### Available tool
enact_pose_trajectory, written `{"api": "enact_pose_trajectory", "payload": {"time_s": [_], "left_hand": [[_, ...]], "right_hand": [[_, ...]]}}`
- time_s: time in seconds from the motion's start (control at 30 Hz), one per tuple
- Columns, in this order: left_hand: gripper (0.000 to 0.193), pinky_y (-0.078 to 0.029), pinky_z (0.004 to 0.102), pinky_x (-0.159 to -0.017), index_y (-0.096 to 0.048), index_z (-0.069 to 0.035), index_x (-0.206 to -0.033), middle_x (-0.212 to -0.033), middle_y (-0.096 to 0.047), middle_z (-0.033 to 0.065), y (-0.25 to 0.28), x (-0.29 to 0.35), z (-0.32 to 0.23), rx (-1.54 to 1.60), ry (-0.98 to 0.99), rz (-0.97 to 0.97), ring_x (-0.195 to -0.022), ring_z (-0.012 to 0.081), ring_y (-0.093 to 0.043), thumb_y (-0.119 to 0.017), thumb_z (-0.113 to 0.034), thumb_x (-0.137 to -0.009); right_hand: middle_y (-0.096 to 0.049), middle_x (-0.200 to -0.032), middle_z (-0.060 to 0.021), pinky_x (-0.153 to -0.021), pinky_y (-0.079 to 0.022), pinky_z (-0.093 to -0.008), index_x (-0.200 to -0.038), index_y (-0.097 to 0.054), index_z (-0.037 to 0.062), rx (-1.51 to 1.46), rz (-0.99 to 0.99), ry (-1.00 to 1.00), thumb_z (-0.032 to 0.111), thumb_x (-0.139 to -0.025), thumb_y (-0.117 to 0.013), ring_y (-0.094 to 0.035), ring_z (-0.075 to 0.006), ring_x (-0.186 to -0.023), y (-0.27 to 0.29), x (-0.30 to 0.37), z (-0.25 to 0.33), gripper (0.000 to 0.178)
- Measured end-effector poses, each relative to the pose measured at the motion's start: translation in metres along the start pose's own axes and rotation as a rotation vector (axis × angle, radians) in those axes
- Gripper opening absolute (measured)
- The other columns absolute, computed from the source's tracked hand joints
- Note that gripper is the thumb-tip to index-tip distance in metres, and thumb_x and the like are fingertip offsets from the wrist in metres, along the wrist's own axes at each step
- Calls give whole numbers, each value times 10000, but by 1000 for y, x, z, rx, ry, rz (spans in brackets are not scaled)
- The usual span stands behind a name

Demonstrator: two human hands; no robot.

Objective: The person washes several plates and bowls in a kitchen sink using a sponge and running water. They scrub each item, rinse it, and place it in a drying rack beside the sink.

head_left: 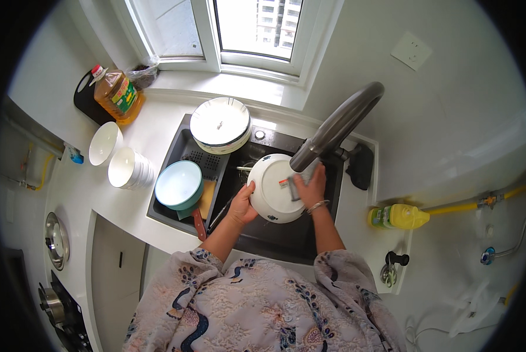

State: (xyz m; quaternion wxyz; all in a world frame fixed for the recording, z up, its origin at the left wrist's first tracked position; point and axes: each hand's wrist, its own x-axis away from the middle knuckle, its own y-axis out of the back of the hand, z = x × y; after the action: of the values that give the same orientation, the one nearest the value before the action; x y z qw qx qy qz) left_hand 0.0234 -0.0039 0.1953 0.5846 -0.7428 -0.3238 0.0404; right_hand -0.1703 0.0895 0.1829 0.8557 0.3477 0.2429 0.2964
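Observation:
A white plate (269, 185) with small dark floral marks is tilted over the dark sink (327, 229), its underside facing me. My left hand (243, 205) grips it by the left edge, thumb on the underside. Against the plate's right part, my right hand (314, 189) presses a grey cloth (300, 189), fingers closed round it. A bracelet circles the right wrist. Just above the plate ends the spout of the dark grey faucet (333, 132); whether water runs cannot be made out. Behind the plate, a whisk-like wire thing with a pale handle (244, 169) is partly hidden.
Stacked plates (221, 120) stand at the sink's back left. Teal bowls (179, 183) and a wooden-handled knife (199, 224) lie at its left side. White bowls (128, 168) and an oil jug (119, 97) occupy the left counter. A yellow bottle (399, 216) and scissors (388, 274) are at right.

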Motion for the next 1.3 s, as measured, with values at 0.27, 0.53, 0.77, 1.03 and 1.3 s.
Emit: {"api": "enact_pose_trajectory", "payload": {"time_s": [0.27, 0.53, 0.77, 1.03, 1.3], "left_hand": [[328, -425, 380, -903, -468, -30, -1180, -1113, -556, 91, -13, 5, -14, -124, -102, -33, -1018, 224, -538, -476, -207, -905], [346, -418, 390, -920, -445, -25, -1199, -1146, -543, 100, -8, 5, -6, -144, -35, 4, -1042, 229, -534, -464, -213, -909], [274, -466, 330, -833, -506, -25, -1124, -1047, -586, 77, -23, 14, -12, -263, -40, -10, -936, 174, -573, -493, -179, -897], [278, -464, 270, -751, -543, -25, -1092, -951, -622, 36, -20, 10, -23, -670, 69, 151, -828, 122, -590, -544, -192, -869], [341, -450, 359, -873, -465, -26, -1189, -1109, -566, 99, -10, 21, -23, -168, -18, 91, -992, 210, -561, -494, -193, -892]], "right_hand": [[-200, -1416, -166, -1048, -88, -513, -1360, -220, 9, 365, 230, 89, 483, -829, -443, -160, -352, -1303, -2, 23, 44, 746], [-255, -1359, -254, -1026, -155, -538, -1344, -229, -7, 177, 100, 150, 472, -782, -533, -251, -385, -1260, -5, 11, 67, 798], [-455, -1222, -202, -978, -263, -488, -1172, -476, 18, -263, 313, -188, 369, -814, -507, -397, -362, -1156, 1, -24, 21, 502], [-612, -991, -160, -838, -423, -339, -1100, -547, 4, -9, -1, 414, 338, -821, -548, -575, -285, -933, 9, -23, 90, 435], [-613, -1025, -66, -821, -450, -348, -1129, -549, 71, -1141, 466, -673, 451, -866, -487, -583, -205, -925, 4, -16, 1, 466]]}}
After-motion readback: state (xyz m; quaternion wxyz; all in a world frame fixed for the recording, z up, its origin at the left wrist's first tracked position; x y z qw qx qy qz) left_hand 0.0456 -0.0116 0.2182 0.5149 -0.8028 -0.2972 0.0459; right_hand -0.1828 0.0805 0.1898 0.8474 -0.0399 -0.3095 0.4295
